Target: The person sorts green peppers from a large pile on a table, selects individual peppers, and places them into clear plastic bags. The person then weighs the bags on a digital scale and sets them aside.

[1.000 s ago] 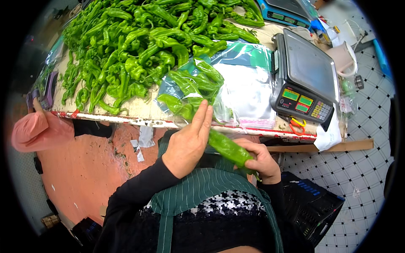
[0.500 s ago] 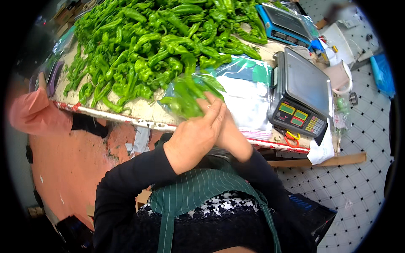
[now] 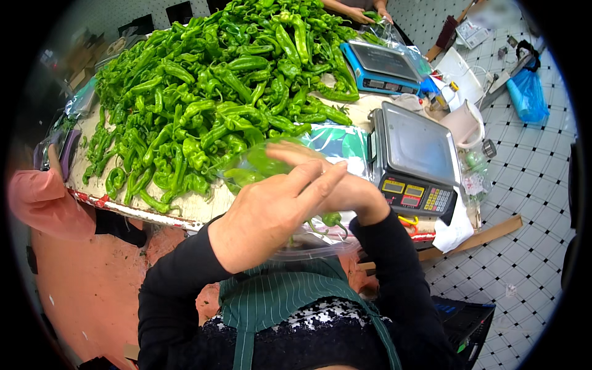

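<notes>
A clear plastic bag of green peppers (image 3: 243,176) is between my two hands at the table's near edge. My left hand (image 3: 262,206) lies across its near side, back up, fingers long and pointing right; its thumb is hidden. My right hand (image 3: 348,190) crosses behind it, with fingers reaching left over the bag. Below the hands, pepper stems show inside the bag, and its loose mouth hangs toward my apron. The palms are out of sight. Beyond the bag spreads a big heap of long green peppers (image 3: 203,92).
Right of my hands stands a scale (image 3: 413,154), with flat printed bags (image 3: 336,145) beside it. Farther back is a blue scale (image 3: 382,68). Another person's hands (image 3: 357,13) work at the far edge. A person in a pink sleeve (image 3: 46,200) stands left.
My view has shifted, so the table sits differently. The bag and hands have come nearer to me, the bag's mouth now hanging below them. Another person's hands now show at the far edge.
</notes>
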Available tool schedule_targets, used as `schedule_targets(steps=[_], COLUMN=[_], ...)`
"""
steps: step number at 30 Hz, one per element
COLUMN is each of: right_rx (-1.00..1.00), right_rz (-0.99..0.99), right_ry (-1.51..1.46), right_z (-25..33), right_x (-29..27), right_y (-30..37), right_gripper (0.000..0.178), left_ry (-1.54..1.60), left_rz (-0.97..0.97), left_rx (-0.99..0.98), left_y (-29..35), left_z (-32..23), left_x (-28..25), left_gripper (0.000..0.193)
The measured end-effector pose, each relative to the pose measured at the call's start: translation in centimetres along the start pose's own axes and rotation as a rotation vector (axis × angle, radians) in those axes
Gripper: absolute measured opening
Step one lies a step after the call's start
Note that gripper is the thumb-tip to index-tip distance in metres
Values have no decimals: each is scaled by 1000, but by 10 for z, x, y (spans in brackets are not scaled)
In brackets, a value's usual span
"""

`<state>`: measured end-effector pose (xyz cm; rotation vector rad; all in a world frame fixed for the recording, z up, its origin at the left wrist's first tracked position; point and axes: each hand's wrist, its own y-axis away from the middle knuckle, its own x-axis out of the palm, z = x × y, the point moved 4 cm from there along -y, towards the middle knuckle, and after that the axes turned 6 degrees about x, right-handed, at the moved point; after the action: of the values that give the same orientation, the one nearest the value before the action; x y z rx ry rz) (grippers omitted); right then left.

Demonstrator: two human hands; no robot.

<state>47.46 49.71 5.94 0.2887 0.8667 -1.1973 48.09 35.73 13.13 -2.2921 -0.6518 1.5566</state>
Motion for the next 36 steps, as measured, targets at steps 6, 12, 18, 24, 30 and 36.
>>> schedule_targets(steps=[6, 12, 18, 24, 30, 36], right_rx=[198, 252, 644, 549, 650, 633], right_rz=[136, -357, -629, -765, -901, -1246], right_ry=[14, 43, -439, -754, -792, -815], right_z=[33, -6, -36, -75, -131, -183], right_x=[13, -31, -128, -213, -289, -329], right_y=[16, -1, -5, -36, -107, -202], right_gripper=[64, 20, 49, 41, 34, 24], left_ry=[-47, 40, 102, 220, 330, 317], left_rz=[-12, -353, -305, -100, -36, -61], left_rx=[137, 234, 57, -145, -301, -393], left_y=[-39, -57, -16, 42, 73, 90], left_z=[13, 38, 86, 127, 144, 163], left_x=[1, -2, 14, 66, 86, 86], left_gripper=[69, 57, 51, 43, 41, 43])
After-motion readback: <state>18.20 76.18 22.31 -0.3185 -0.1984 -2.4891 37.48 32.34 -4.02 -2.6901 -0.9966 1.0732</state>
